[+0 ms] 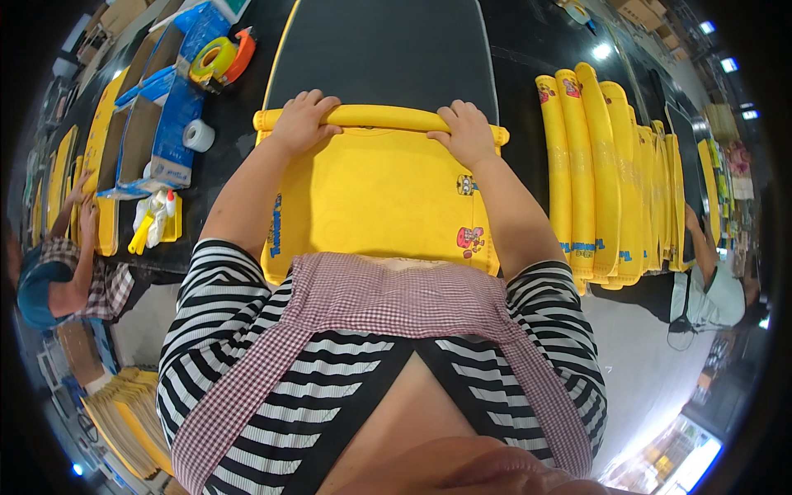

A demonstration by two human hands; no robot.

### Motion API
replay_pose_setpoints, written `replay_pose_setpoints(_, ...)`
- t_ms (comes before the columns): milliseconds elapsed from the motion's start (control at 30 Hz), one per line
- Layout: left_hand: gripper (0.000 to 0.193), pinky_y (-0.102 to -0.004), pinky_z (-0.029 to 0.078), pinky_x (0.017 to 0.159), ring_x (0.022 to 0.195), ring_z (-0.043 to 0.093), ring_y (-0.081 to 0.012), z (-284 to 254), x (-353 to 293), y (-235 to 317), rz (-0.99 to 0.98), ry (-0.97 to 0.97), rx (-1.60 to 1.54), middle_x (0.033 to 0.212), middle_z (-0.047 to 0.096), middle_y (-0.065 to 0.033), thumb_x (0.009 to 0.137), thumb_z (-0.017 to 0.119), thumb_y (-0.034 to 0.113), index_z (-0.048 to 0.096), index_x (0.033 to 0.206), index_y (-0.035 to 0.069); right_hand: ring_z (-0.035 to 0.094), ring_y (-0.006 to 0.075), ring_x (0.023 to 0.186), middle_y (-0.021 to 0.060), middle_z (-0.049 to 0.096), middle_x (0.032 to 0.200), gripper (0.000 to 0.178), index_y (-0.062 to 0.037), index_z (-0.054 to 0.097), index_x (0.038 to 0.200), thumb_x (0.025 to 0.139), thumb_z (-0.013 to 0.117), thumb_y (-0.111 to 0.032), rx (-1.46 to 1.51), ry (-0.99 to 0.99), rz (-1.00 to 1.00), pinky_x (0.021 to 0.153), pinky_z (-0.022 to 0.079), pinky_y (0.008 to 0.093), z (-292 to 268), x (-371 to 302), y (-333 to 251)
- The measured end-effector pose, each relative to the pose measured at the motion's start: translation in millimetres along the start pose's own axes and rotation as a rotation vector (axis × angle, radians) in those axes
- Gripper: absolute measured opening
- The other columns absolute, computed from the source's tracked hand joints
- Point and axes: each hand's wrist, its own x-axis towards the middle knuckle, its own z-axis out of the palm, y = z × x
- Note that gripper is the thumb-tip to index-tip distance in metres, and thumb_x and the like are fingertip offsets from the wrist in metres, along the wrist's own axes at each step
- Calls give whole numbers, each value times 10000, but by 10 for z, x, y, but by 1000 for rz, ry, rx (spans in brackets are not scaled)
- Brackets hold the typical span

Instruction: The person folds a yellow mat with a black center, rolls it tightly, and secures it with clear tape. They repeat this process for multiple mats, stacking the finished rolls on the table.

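The mat (371, 194) lies on the black table (520, 103) straight in front of the person, its far end wound into a tube (384, 117). The tube's long axis runs left to right, across the body, with the right end sitting slightly lower in the view than the left. The flat part points back toward the person and reaches the checked apron (400, 301); blue lettering runs along its left edge, and small cartoon prints follow its right edge.

Both hands are closed on the tube, backs up. The left hand (304, 124) grips near the left end, the right hand (464, 132) near the right, fingers over the top and thumbs on the near side, pointing inward (a little of the tube sticks out past each hand). Beyond it, a dark panel (384, 54) stretches away.

To the right, yellow rolls (587, 173) lie side by side, their long axes pointing away from the person, roughly square to the tube. To the left are a tape dispenser (234, 64), a blue box (175, 132) and a white roll (198, 135).
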Motion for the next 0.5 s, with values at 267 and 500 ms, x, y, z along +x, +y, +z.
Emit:
replay_pose_setpoints(267,475,-454,470,910,1049,572,-334,87,-1040,365,75,28,-8,1100,597,-114,846,812,352,669,1243,132,589,324,1012,128,603,1011,404,-53,666,1082,884,742,-397,57,-43,-196,880,500,439,39,-940,-289)
replay_pose_setpoints(500,505,-454,444,973,1079,561,-306,118,-2147,712,110,-35,-147,1146,590,-131,968,638,519,674,1293,134,602,323,943,114,626,1003,390,-53,699,1120,867,763,-343,206,-90,-256,831,501,421,153,-2050,-619)
